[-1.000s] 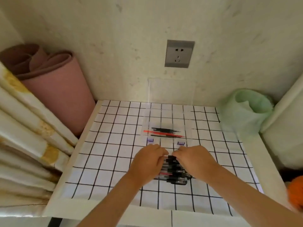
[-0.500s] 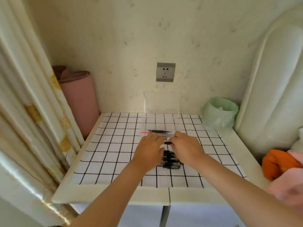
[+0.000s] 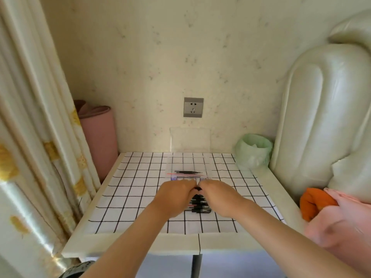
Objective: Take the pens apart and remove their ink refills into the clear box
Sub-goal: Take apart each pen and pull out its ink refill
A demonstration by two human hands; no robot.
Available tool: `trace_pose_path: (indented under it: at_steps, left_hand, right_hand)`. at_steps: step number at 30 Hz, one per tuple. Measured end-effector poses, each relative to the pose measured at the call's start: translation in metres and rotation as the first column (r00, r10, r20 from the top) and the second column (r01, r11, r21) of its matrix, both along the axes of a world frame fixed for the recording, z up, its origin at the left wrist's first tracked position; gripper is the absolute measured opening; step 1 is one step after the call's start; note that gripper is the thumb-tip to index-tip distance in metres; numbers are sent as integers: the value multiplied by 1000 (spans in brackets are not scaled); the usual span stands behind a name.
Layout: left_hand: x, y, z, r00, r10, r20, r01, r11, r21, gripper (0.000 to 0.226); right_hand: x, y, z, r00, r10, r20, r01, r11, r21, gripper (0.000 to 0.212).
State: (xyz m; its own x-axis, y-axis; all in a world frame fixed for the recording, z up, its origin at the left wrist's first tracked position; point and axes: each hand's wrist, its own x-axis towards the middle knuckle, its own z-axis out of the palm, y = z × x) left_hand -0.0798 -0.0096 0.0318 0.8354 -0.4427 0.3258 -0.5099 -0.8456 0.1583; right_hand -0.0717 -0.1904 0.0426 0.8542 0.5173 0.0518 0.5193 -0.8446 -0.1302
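Just in front of the clear box (image 3: 188,167), the left hand (image 3: 174,197) and right hand (image 3: 217,195) pinch one pen (image 3: 197,189) between them (likely to pull it apart); the pen pile (image 3: 198,206) lies nearer still.

A white table (image 3: 138,244) carries a black-gridded sheet (image 3: 130,199) over most of its top. On the sheet, a clear box (image 3: 188,160) lies at the middle of the far edge, a heap of pens (image 3: 199,206) nearer the front. A green bag (image 3: 254,151) stands at the far right corner.
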Motion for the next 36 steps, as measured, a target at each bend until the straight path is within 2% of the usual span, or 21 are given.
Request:
trace_pose_path:
  at_steps: [4, 9, 14, 17, 19, 22, 27, 36]
  left_hand:
    - [10, -12, -12, 999, -21, -49, 22, 1000, 13, 28]
    - [24, -25, -21, 994, -10, -108, 14, 999, 38, 25]
    - [41, -30, -28, 995, -17, -94, 26, 995, 98, 25]
    - [55, -23, -34, 996, -9, -91, 14, 998, 58, 25]
    - [64, -15, -39, 997, 15, -82, -11, 999, 43, 26]
    - [74, -3, -48, 994, 49, -95, -47, 999, 26, 23]
    - [91, 5, -51, 960, 73, -272, -79, 997, -13, 20]
    - [105, -1, -43, 966, 46, -253, -39, 999, 33, 22]
  right_hand:
    - [12, -15, -12, 994, -17, -104, 23, 998, 63, 18]
    - [28, -30, -30, 993, 38, -113, -25, 993, 117, 16]
    - [46, -45, -40, 994, 45, -104, -27, 986, 164, 23]
    - [61, -42, -37, 991, 64, -117, -38, 977, 209, 27]
    - [69, -41, -39, 987, 10, -162, 27, 975, 221, 27]
    - [82, -42, -46, 962, -69, -264, 120, 976, 181, 18]
    - [101, -51, -56, 951, -110, -287, 160, 974, 158, 20]
    - [102, -64, -62, 940, -195, -278, 234, 966, 113, 29]
